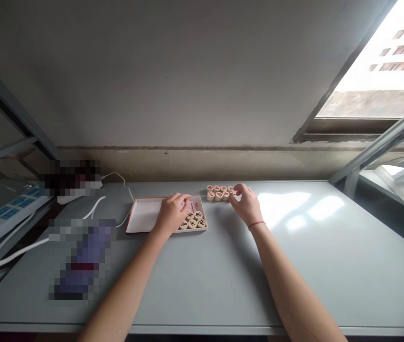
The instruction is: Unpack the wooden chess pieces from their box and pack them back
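Pale, perhaps wooden discs (219,195) between hands (173,210) (248,205)

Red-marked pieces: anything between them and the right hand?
Nothing visible. The right hand is at the right end of the red-marked pieces; contact is hard to tell. The left hand is apart from them, at the box of black-marked pieces.

One table (202,289), one box (195,230); at least five pieces (192,223) inside the box, at least seven more pieces (218,195) right of it.
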Demonstrator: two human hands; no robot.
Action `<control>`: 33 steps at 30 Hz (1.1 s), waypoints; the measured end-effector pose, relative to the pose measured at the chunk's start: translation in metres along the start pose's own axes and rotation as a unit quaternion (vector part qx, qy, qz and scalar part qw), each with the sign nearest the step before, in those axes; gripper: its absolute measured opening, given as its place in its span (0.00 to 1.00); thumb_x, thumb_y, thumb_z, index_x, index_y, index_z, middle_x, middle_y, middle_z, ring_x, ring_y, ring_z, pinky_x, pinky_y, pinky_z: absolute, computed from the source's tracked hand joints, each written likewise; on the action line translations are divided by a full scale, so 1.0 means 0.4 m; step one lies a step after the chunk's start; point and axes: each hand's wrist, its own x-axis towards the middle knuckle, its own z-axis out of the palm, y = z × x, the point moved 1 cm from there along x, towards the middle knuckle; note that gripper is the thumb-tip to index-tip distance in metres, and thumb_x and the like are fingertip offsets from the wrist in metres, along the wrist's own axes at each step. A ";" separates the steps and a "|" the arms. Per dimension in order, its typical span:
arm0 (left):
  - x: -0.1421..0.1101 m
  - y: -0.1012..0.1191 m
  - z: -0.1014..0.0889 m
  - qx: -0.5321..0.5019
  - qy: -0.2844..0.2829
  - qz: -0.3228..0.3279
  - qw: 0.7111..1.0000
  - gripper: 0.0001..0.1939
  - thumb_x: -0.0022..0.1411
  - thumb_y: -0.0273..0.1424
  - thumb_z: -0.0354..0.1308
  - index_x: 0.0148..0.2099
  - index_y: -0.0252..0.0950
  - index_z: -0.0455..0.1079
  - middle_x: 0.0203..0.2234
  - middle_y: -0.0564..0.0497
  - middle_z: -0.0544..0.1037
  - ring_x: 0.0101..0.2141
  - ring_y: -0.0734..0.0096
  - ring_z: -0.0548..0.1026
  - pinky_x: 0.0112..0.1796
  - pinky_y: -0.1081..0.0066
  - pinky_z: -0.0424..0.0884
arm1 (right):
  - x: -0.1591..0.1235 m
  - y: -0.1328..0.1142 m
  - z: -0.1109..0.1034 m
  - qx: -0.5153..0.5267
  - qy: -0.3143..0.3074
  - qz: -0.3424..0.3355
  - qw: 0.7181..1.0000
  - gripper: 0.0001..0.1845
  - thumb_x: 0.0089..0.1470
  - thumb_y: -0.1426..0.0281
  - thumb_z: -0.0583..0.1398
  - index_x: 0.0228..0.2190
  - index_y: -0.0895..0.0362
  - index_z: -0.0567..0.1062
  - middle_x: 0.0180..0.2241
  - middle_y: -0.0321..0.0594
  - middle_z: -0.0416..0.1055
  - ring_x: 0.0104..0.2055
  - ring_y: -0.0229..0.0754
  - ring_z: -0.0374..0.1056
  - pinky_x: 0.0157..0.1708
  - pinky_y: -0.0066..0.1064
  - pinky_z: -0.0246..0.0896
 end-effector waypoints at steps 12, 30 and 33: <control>-0.059 -0.065 -0.056 0.072 -0.141 -0.010 0.987 0.17 0.66 0.31 0.44 0.31 0.38 0.73 0.35 0.48 0.73 0.38 0.66 0.70 0.42 0.66 0.68 | -0.104 -0.182 0.075 0.010 -0.242 -0.129 0.962 0.26 0.62 0.55 0.43 0.20 0.54 0.66 0.20 0.38 0.68 0.21 0.39 0.61 0.22 0.29 0.46; -0.060 -0.054 -0.063 0.105 -0.176 -0.039 0.978 0.15 0.67 0.33 0.44 0.31 0.38 0.68 0.32 0.51 0.77 0.34 0.64 0.70 0.37 0.66 0.65 | -0.119 -0.179 0.094 -0.026 -0.192 -0.103 0.976 0.27 0.61 0.55 0.43 0.17 0.54 0.63 0.19 0.39 0.68 0.21 0.40 0.62 0.22 0.29 0.43; -0.058 -0.058 -0.062 0.085 -0.187 -0.036 0.978 0.15 0.68 0.36 0.44 0.35 0.39 0.69 0.36 0.51 0.77 0.36 0.64 0.71 0.39 0.65 0.65 | -0.119 -0.178 0.094 -0.022 -0.193 -0.099 0.976 0.27 0.61 0.55 0.44 0.17 0.54 0.63 0.19 0.38 0.67 0.21 0.40 0.61 0.22 0.29 0.43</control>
